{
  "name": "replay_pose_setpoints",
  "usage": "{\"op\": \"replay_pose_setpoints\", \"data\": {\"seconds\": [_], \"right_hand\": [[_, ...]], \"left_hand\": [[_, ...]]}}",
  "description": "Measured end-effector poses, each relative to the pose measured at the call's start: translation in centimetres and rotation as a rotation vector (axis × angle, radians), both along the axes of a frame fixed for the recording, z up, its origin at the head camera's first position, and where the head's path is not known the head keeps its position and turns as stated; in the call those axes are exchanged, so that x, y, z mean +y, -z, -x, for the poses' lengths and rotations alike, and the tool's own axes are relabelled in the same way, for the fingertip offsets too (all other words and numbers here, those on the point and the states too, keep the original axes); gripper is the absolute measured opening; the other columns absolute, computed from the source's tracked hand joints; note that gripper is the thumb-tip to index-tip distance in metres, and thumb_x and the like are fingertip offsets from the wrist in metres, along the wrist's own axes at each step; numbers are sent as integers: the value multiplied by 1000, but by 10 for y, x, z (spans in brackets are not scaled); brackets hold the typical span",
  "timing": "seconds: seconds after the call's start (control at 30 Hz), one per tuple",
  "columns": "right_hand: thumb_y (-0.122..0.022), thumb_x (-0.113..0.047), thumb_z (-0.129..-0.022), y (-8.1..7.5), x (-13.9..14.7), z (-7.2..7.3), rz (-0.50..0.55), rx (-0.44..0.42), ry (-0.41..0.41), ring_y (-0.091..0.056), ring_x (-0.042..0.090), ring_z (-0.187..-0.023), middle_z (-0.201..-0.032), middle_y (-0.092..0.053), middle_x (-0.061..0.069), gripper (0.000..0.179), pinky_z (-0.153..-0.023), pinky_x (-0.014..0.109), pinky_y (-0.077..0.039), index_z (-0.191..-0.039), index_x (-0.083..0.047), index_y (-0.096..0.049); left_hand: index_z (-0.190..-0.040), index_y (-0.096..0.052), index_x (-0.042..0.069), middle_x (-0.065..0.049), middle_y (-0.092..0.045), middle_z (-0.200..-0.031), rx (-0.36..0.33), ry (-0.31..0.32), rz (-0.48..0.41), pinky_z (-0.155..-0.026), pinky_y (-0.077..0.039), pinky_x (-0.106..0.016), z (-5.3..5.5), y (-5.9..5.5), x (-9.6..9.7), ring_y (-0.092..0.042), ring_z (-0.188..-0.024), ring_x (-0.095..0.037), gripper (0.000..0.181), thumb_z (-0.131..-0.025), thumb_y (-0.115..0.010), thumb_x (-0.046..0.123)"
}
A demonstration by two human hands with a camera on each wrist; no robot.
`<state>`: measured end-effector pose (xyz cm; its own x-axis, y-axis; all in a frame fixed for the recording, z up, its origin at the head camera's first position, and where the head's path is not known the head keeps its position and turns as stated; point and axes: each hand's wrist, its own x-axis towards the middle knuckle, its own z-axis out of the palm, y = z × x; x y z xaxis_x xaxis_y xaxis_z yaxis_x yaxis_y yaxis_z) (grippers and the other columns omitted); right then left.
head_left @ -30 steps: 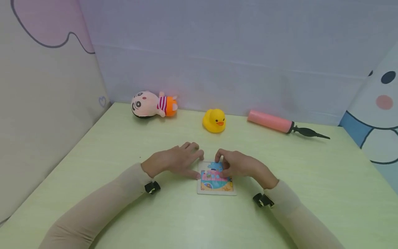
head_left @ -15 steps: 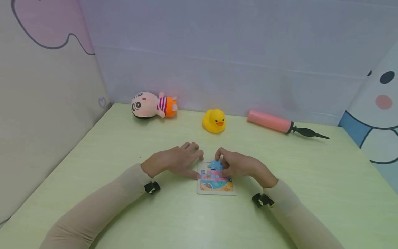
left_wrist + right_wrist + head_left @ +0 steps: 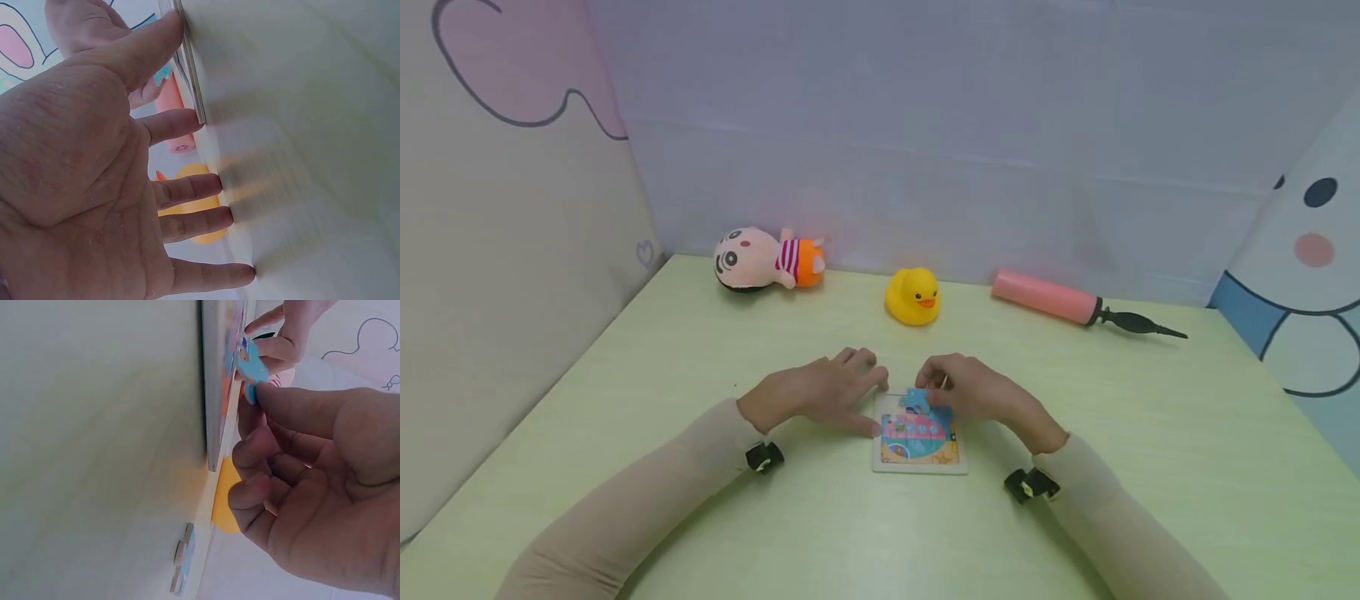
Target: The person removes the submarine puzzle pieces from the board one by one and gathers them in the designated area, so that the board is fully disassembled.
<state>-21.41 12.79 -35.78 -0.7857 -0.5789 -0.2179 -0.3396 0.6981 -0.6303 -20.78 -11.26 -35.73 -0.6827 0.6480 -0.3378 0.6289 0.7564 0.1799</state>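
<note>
- As pale green table [image 3: 880, 542] fills the lower frame, a puzzle board [image 3: 919, 470] lies below centre.
- Left hand [image 3: 829, 392], fingers apart, touches its edge; right hand [image 3: 977, 392] pinches a blue piece [image 3: 253, 365].
- Mid-frame, doll [image 3: 769, 259], duck [image 3: 912, 297] and pump [image 3: 1048, 297] line the far edge.
- Lilac-grey back wall [image 3: 925, 125] spans the top.
</note>
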Motion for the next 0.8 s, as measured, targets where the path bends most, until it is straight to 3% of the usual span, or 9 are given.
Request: {"op": "replay_pose_setpoints", "data": {"seconds": [0.27, 0.6, 0.8], "right_hand": [[-65, -7, -96, -12, 15, 9, 4, -35, 10, -55, 19, -85, -92, -66, 1, 6, -76, 33, -47, -98, -8, -70], [-67, -14, -96, -27, 56, 22, 41, -116, 69, -55, 21, -86, -95, -67, 4, 12, -79, 38, -47, -105, -6, -69], [-68, -15, -95, -31, 81, 27, 13, -118, 52, -55, 22, -81, -89, -64, 5, 10, -75, 40, -47, -101, -7, -69]], "left_hand": [[-135, -47, 23, -13, -34, -150, 2, 10, -5, -101, -44, -51, 1, -1, 1, -36, -135, -34, 57, -92, -64, 56], [-135, -50, 22, -15, -37, -149, 23, 37, -20, -102, -41, -53, 3, -1, -4, -40, -131, -35, 56, -92, -65, 55], [-135, -51, 22, -13, -39, -147, 49, 44, 10, -104, -40, -53, 5, -1, -6, -43, -129, -33, 56, -92, -65, 55]]}}
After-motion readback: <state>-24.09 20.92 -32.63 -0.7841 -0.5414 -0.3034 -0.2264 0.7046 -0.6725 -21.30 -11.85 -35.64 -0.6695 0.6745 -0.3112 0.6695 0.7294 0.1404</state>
